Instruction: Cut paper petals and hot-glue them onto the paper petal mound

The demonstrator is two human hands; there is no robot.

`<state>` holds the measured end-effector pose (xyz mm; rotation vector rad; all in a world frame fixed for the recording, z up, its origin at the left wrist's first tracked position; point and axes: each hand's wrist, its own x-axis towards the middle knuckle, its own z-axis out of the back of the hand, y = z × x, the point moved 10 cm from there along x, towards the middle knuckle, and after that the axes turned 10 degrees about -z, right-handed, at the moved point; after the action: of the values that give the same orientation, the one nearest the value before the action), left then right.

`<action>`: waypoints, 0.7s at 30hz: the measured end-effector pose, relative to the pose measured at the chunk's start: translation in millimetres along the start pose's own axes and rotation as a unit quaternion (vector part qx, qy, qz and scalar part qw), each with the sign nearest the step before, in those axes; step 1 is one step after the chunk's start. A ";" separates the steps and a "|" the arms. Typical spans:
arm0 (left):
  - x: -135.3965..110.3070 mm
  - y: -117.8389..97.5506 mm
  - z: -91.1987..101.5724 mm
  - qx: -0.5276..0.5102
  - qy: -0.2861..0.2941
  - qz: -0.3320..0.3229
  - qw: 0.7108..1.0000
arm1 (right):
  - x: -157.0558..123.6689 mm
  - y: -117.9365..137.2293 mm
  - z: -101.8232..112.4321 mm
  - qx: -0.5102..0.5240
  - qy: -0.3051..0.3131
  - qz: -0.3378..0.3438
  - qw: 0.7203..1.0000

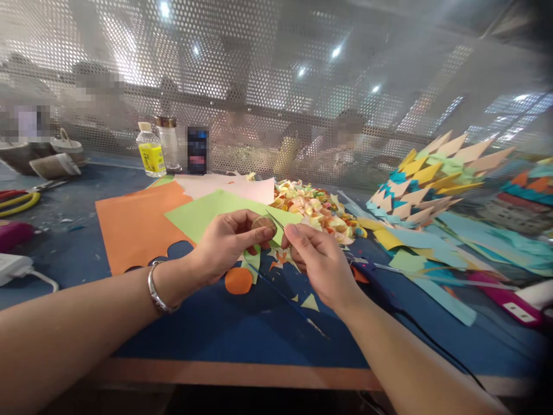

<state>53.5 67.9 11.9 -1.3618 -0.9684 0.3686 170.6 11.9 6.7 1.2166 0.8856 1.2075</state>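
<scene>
My left hand [228,242] pinches a light green paper sheet [216,214] together with a small round disc [262,225] pressed against it. A silver bracelet circles that wrist. My right hand [317,259] is closed on a thin pen or blade [276,221] whose tip rests on the green sheet beside the disc. An orange paper circle [238,280] lies on the blue mat [242,323] just under my hands. Small triangular offcuts [310,302] are scattered there too.
An orange sheet [133,225] and a pink sheet [235,187] lie behind. A heap of paper scraps [315,210] and a spiky folded-paper piece [427,173] stand right. Bottles [151,151] stand at the back by a perforated screen. Yellow-handled scissors [17,202] lie left. A pink tool [505,297] lies right.
</scene>
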 end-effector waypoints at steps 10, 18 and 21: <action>-2.6 -0.2 -2.3 0.008 0.011 0.015 1.000 | 1.1 -1.1 -1.9 -0.026 0.008 -0.004 1.000; -2.7 1.2 -3.3 -0.005 0.015 0.021 1.000 | -0.4 0.6 -3.2 -0.022 0.018 -0.001 1.000; -2.7 2.4 -4.0 -0.013 0.015 0.028 0.999 | -0.4 0.1 -2.3 -0.030 0.015 -0.001 0.999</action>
<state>55.6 63.9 8.9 -1.4156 -0.9148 0.3778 168.4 12.0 6.3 1.1508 0.8668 1.2452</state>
